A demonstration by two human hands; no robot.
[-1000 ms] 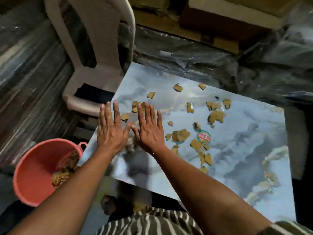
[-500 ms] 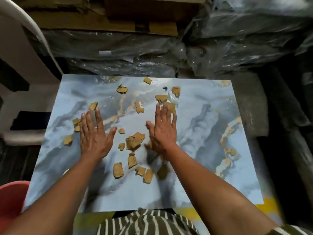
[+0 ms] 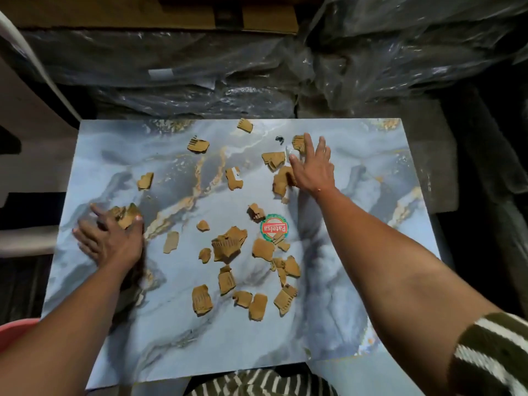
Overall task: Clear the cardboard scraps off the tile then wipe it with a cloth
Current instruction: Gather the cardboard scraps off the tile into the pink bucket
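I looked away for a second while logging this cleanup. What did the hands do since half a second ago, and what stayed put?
The hands spread apart. The left hand slid out to the tile's left edge and now grips a scrap. The right hand reached to the far scraps, fingers straight on them. The middle scraps and round sticker lie as before.

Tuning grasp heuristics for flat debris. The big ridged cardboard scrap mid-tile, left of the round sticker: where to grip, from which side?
Pinch the big ridged scrap at its ragged upper-right corner, coming from above and the right. It lies flat on the tile, and that corner looks slightly raised, probably giving fingertips an edge. The round sticker sits just to the right, with no scrap between them. Otherwise, slide it edgeward.
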